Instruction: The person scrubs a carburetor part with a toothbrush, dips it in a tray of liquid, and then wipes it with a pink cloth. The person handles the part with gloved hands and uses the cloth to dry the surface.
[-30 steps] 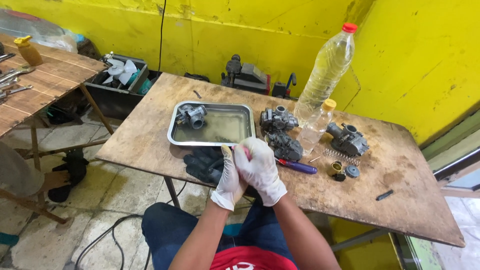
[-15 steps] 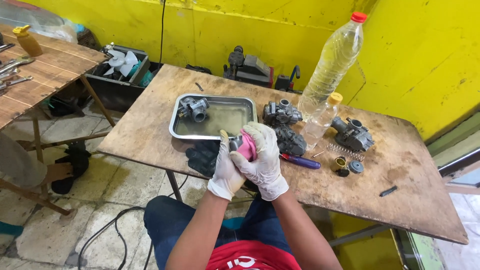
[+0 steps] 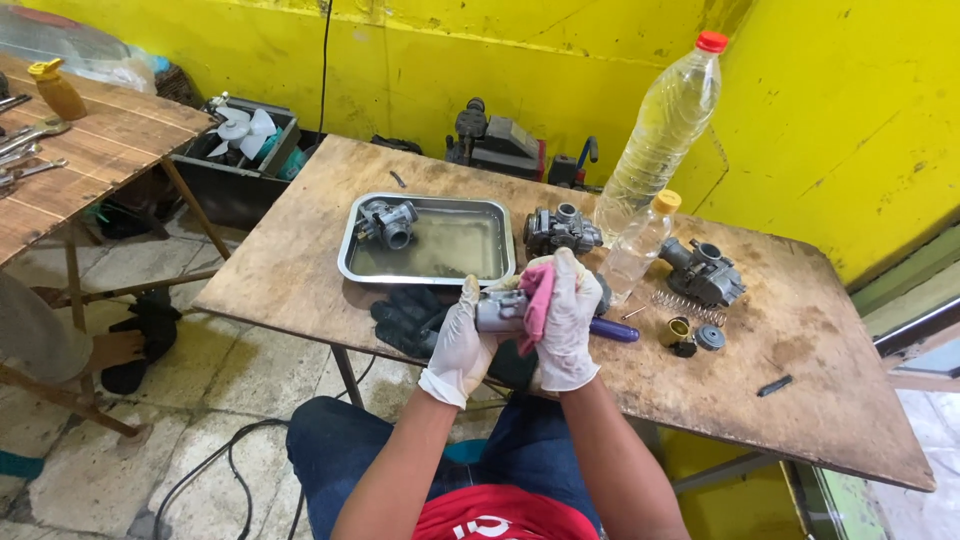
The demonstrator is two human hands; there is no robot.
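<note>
Both hands are working near desk (image 3: 300, 260) edge: left hand (image 3: 462, 345) is clamped on the metal part (image 3: 500, 310), right hand (image 3: 568, 325) is pressing a pink rag (image 3: 538, 295) on it. Best w/ firm grip & slow rubbing.

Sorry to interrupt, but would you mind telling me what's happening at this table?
A seated person in white gloves holds a small grey metal part in the left hand, with a pink cloth pressed against it by the right hand. Another carburetor sits in the metal tray; more lie near two bottles on the wooden table.
</note>
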